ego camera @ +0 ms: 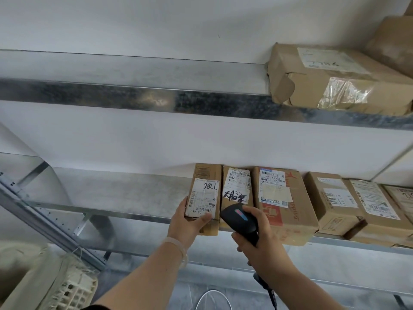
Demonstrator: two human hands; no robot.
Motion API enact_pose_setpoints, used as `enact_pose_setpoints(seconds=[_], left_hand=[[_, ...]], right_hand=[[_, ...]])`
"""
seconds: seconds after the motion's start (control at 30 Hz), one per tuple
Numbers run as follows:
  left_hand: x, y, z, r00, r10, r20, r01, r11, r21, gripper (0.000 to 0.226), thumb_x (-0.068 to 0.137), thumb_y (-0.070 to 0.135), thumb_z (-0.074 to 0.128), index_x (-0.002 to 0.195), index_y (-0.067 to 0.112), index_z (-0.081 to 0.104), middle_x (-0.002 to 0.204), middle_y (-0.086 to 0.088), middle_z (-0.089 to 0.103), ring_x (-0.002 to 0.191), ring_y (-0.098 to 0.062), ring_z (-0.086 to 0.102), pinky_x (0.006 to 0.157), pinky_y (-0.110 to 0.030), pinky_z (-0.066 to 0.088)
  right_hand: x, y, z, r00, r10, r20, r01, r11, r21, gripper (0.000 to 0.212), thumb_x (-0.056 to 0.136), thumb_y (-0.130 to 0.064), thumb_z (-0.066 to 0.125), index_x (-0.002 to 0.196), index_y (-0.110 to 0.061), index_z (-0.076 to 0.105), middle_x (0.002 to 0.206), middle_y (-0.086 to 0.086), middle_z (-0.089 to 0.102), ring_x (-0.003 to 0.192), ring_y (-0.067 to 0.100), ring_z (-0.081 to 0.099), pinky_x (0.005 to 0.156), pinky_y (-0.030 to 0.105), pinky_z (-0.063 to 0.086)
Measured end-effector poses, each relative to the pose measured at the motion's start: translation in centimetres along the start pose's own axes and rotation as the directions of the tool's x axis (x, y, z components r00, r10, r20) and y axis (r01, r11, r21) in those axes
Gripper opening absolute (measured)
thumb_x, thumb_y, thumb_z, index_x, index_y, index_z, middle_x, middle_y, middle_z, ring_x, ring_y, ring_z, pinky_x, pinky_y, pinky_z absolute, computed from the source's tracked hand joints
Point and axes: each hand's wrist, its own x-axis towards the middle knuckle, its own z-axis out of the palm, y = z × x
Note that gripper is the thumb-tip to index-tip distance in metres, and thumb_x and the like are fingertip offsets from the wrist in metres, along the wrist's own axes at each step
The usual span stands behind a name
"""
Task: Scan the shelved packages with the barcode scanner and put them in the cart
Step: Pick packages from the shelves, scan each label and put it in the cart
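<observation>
Lower shelf (pixel 116 191), left: bare deck between slanted steel upright (pixel 48 220) and leftmost box (pixel 204 191).
Lower shelf, right: row of cardboard boxes (pixel 281 198), sides touching.
Row front: barcode scanner (pixel 239 220) before second box (pixel 237 186).
Upper shelf (pixel 134 68): bare at left; battered carton (pixel 324 81) fills right end.

Parcel storeroom: galvanized metal shelving (pixel 201 104) against a white wall, stocked with labelled cardboard parcels (pixel 283 202) bearing barcodes and handwritten codes.
</observation>
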Motion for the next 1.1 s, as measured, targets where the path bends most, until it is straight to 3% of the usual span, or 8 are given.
enact_pose_setpoints(seconds=[0.33, 0.47, 0.57, 0.7, 0.8, 0.87, 1.0, 1.1], left_hand=[[-1.5, -0.7, -1.6, 0.997, 0.074, -0.038, -0.073, 0.997, 0.019, 0.064, 0.081, 0.037, 0.075, 0.136, 0.027, 0.045, 0.124, 0.006, 0.059, 0.109, -0.020, 0.057, 0.066, -0.009, 0.054], [-2.1, -0.9, -3.3, 0.996, 0.082, -0.045, -0.082, 0.997, 0.005, 0.065, 0.079, 0.043, 0.074, 0.135, 0.030, 0.045, 0.123, 0.007, 0.060, 0.111, -0.022, 0.060, 0.070, -0.014, 0.056], [-2.8, -0.5, -5.0, 0.992, 0.109, -0.057, -0.110, 0.994, -0.017, 0.065, 0.077, 0.045, 0.075, 0.134, 0.030, 0.047, 0.121, 0.008, 0.062, 0.109, -0.019, 0.062, 0.070, -0.016, 0.057], [-3.7, 0.8, -7.1, 0.976, 0.188, -0.107, -0.197, 0.978, -0.072, 0.055, 0.083, 0.032, 0.076, 0.132, 0.028, 0.050, 0.121, 0.007, 0.064, 0.110, -0.017, 0.062, 0.073, -0.019, 0.057], [-4.3, 2.3, -8.4, 0.965, 0.230, -0.127, -0.244, 0.963, -0.110, 0.054, 0.084, 0.029, 0.076, 0.132, 0.029, 0.051, 0.122, 0.007, 0.064, 0.112, -0.018, 0.062, 0.079, -0.024, 0.059], [-4.9, 3.1, -9.4, 0.959, 0.257, -0.118, -0.272, 0.953, -0.135, 0.052, 0.084, 0.025, 0.077, 0.130, 0.029, 0.054, 0.120, 0.008, 0.065, 0.112, -0.016, 0.063, 0.082, -0.025, 0.059], [-6.1, 3.8, -12.1, 0.960, 0.280, -0.029, -0.281, 0.945, -0.165, 0.054, 0.081, 0.026, 0.079, 0.129, 0.028, 0.055, 0.120, 0.005, 0.066, 0.115, -0.021, 0.062, 0.088, -0.040, 0.059], [-7.2, 4.1, -13.5, 0.958, 0.287, 0.005, -0.281, 0.939, -0.197, 0.054, 0.080, 0.026, 0.078, 0.129, 0.024, 0.056, 0.120, 0.004, 0.067, 0.117, -0.019, 0.062, 0.091, -0.043, 0.057]], right_hand=[[-0.2, -0.5, 0.6, 0.999, -0.047, -0.006, 0.047, 0.999, 0.018, 0.065, 0.084, -0.027, 0.073, 0.109, -0.071, 0.032, 0.111, -0.019, 0.060, 0.090, 0.014, 0.067, 0.071, 0.039, 0.058], [0.0, -1.5, 1.2, 0.997, -0.076, -0.011, 0.076, 0.996, 0.046, 0.065, 0.084, -0.026, 0.073, 0.110, -0.070, 0.033, 0.112, -0.020, 0.059, 0.090, 0.013, 0.067, 0.071, 0.037, 0.059], [0.4, -2.9, 1.5, 0.996, -0.082, -0.038, 0.085, 0.993, 0.083, 0.060, 0.086, -0.023, 0.071, 0.116, -0.061, 0.036, 0.111, -0.018, 0.059, 0.083, 0.013, 0.068, 0.066, 0.035, 0.060], [1.4, -5.4, 2.3, 0.993, -0.073, -0.095, 0.087, 0.984, 0.152, 0.052, 0.089, -0.023, 0.068, 0.125, -0.045, 0.039, 0.108, -0.012, 0.058, 0.074, 0.019, 0.067, 0.055, 0.029, 0.057], [2.1, -7.5, 3.7, 0.986, -0.080, -0.147, 0.112, 0.969, 0.218, 0.054, 0.088, -0.024, 0.069, 0.126, -0.047, 0.038, 0.113, -0.010, 0.060, 0.091, 0.020, 0.068, 0.070, 0.045, 0.060], [2.3, -8.9, 4.2, 0.979, -0.094, -0.183, 0.137, 0.961, 0.242, 0.054, 0.088, -0.025, 0.069, 0.126, -0.048, 0.038, 0.113, -0.015, 0.060, 0.091, 0.024, 0.067, 0.076, 0.049, 0.059], [2.5, -11.7, 3.8, 0.961, -0.120, -0.247, 0.186, 0.946, 0.264, 0.051, 0.091, -0.023, 0.066, 0.130, -0.041, 0.039, 0.105, -0.027, 0.050, 0.078, 0.020, 0.065, 0.062, 0.040, 0.060], [2.4, -12.9, 4.0, 0.967, -0.107, -0.233, 0.173, 0.943, 0.285, 0.049, 0.093, -0.025, 0.063, 0.131, -0.039, 0.036, 0.106, -0.020, 0.051, 0.075, 0.028, 0.067, 0.048, 0.022, 0.052]])
